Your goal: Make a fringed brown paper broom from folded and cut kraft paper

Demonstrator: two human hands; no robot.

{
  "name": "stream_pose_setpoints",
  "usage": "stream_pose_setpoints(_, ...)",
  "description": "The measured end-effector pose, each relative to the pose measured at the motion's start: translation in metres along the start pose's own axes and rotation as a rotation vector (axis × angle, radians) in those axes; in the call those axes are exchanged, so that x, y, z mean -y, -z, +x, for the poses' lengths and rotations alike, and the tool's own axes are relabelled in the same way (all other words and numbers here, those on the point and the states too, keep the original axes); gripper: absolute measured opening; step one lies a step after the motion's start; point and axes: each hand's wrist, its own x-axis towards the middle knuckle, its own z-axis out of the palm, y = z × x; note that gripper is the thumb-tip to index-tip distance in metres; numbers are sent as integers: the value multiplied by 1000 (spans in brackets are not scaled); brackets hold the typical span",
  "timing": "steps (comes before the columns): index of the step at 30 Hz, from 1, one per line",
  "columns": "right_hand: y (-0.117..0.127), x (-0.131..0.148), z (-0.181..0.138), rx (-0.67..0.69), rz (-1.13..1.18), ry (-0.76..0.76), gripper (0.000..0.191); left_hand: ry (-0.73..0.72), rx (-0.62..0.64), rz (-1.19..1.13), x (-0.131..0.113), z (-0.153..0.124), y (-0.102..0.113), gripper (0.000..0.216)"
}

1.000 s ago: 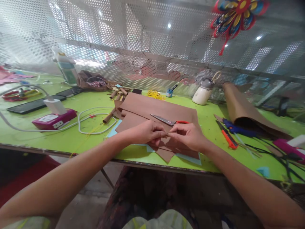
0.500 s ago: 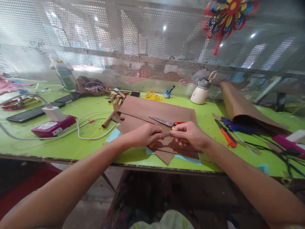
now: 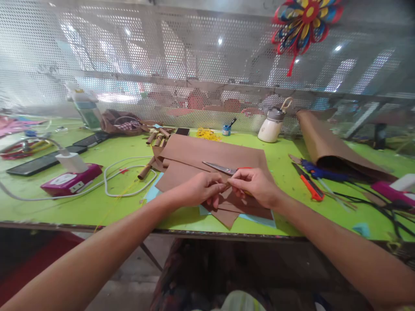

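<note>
My left hand (image 3: 207,188) and my right hand (image 3: 250,183) come together over brown paper sheets (image 3: 207,149). Both are closed in a pinch on a thin brown strip (image 3: 227,185), which looks like paper and is mostly covered by the fingers. Just behind the fingertips lie scissors (image 3: 218,167) with orange handles, partly hidden by my right hand. Light blue paper (image 3: 256,219) sticks out from under the brown sheets.
To the left are small brown paper rolls (image 3: 145,168), a white cable (image 3: 105,183) and a purple power socket (image 3: 71,179). A cutter knife (image 3: 311,186), a glue gun (image 3: 324,170) and a large rolled brown sheet (image 3: 327,142) lie to the right. Behind stands a white jug (image 3: 270,126).
My hands have moved closer together, their fingertips now almost touching, and less of the brown strip shows between them. The camera view has shifted slightly.
</note>
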Motion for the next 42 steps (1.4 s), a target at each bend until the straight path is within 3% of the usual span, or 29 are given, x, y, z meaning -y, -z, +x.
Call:
stream_pose_setpoints(7, 4, -2, 1, -80, 76, 15, 25, 9, 8, 27, -3, 0, 3, 30)
stream_pose_setpoints(15, 10, -2, 4, -82, 237, -60, 27, 65, 30, -167, -2, -3, 8, 29)
stream_pose_setpoints(19, 18, 5, 3, -90, 306, 24, 22, 85, 70, -330, 2, -3, 10, 28)
stream_pose_setpoints(25, 12, 18, -6, 301, 173, 111, 34, 75, 264, -549, -1, -5, 8, 28)
stream_pose_setpoints(27, 8, 16, -6, 334, 160, 143, 28, 76, 310, -547, -2, -6, 5, 30)
stream_pose_setpoints(31, 2, 9, -4, 264, 134, 257, 15, 79, 327, -589, -3, -7, 2, 29)
stream_pose_setpoints(37, -7, 14, -7, 195, 64, 266, 19, 34, 223, -836, 1, -5, -5, 20)
stream_pose_setpoints(42, -9, 14, -6, 122, 54, 318, 11, 36, 250, -825, 1, -3, -7, 20)
